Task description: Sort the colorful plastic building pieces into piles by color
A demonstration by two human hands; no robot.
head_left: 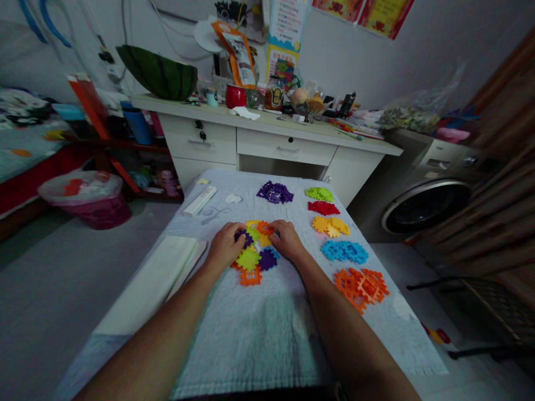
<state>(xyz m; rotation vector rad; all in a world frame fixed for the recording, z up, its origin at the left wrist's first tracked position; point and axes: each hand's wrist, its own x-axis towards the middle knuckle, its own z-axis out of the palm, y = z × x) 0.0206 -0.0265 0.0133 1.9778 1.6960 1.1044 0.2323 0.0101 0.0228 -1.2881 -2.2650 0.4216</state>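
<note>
Both my hands are at a small mixed cluster of notched plastic building tiles in the middle of the cloth-covered table. My left hand (226, 243) is closed at the cluster's left side, thumb and forefinger on a purple tile (246, 239). On the other side my right hand (286, 239) has its fingers curled at an orange tile (264, 228); its fingertips are partly hidden. Nearer to me in the cluster lie a lime-green tile (248, 259), a dark purple tile (268, 259) and an orange frame-like tile (251, 277).
Sorted tiles line the table's right: lime-green (319, 194), red (324, 208), yellow (330, 225), blue (345, 252), orange (361, 287). A purple pile (275, 192) lies at the back. A white box (200, 201) and folded white cloth (146, 284) are left; a desk (200, 136) stands behind.
</note>
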